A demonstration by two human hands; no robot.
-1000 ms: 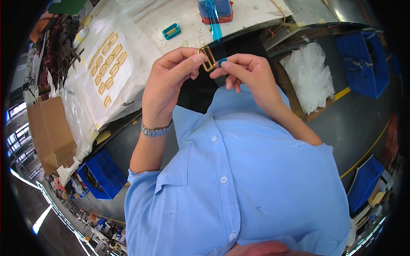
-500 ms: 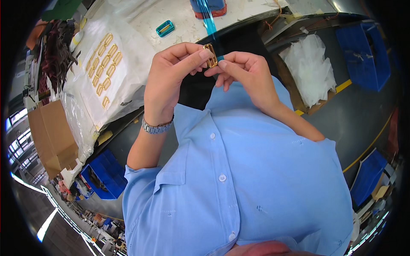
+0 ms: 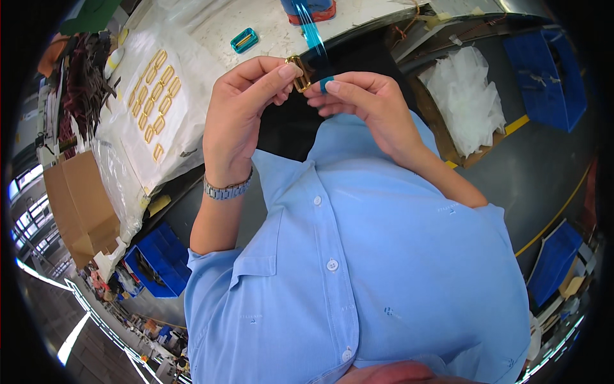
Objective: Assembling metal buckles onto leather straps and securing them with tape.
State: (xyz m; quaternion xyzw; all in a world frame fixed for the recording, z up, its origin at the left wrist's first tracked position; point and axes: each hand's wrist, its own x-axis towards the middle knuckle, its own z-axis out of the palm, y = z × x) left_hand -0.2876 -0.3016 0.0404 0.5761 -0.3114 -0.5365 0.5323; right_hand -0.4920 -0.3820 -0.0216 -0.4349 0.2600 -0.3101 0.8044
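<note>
Between thumb and fingers, my left hand (image 3: 238,109) pinches a gold rectangular buckle (image 3: 300,75), held upright above my lap. My right hand (image 3: 374,105) is closed in a pinch on a short piece of blue film tape (image 3: 327,84), and its index fingertip lies close to the buckle's lower end. Whether that fingertip touches the metal I cannot tell. Just beyond the hands, a shiny translucent blue strip (image 3: 312,37) hangs down from a blue and red holder (image 3: 313,11) at the table edge. Another buckle (image 3: 244,40), covered in blue film, lies on the table left of the strip.
Several gold buckles (image 3: 157,89) lie in rows on a white sheet (image 3: 182,115) to the left. An open cardboard box (image 3: 80,201) stands at its near side. On the right are a carton of white film pieces (image 3: 465,96) and a blue bin (image 3: 543,80).
Both hands have shifted slightly left, carrying the buckle with them. More of the blue tape shows at my right fingers, and the buckle now sits a little farther from the hanging strip.
</note>
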